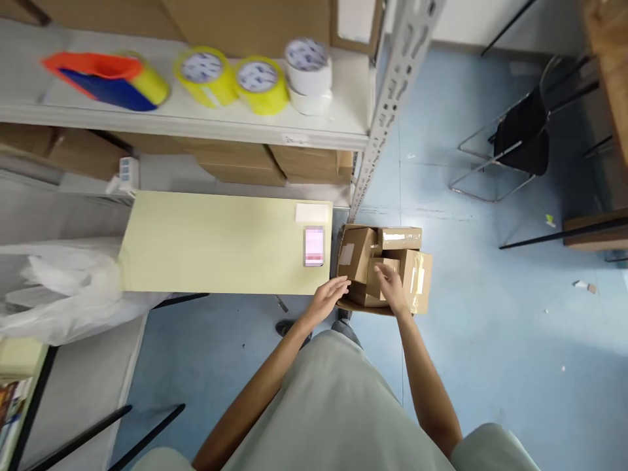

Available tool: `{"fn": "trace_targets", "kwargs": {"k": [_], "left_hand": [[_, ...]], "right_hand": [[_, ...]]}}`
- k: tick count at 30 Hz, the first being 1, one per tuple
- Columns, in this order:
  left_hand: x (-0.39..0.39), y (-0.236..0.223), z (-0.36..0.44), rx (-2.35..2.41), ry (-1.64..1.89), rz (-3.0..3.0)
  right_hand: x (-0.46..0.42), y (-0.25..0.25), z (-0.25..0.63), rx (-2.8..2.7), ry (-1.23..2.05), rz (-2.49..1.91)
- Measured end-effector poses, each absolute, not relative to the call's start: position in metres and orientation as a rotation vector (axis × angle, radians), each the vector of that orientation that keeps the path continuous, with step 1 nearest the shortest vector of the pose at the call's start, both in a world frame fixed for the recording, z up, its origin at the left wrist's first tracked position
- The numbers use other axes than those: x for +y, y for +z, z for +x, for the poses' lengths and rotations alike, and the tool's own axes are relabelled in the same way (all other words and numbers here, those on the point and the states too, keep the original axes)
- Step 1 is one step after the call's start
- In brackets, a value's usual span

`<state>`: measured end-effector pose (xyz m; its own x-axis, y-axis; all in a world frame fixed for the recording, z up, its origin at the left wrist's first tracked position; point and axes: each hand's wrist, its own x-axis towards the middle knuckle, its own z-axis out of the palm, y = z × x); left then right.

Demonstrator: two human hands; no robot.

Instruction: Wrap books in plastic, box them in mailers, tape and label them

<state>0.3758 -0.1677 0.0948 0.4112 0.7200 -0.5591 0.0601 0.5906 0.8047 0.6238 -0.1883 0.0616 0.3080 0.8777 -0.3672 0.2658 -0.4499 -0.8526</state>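
Small brown boxes (356, 254) lie inside an open carton (369, 309), which is not closed up; how much remains cannot be told. The right hand (392, 291), loosely spread, is over them; the left hand (328, 299), open, is near the carton's left side, beside the pale yellow table (220, 245).

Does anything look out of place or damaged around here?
A green scrap and a white-and-brown scrap lie on the blue floor like stray litter. Parcels sit unevenly in the carton; I see no clear damage.
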Motion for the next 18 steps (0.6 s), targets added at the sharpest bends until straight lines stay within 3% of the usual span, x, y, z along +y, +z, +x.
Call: {"fn": "trace_targets", "kwargs": {"k": [8,13,18], "left_hand": [[-0.192,0.172,0.197,1.276,0.963,0.785],[-0.226,0.193,0.055,1.241,1.224,0.571],[-0.264,0.2,-0.078,1.31,1.555,0.341]], "right_hand": [[-0.2,0.163,0.415,-1.222,1.15,-1.66],[-0.196,0.19,0.283,-1.417,1.111,-1.553],[-0.186,0.206,0.147,-1.676,1.321,-1.353]]}}
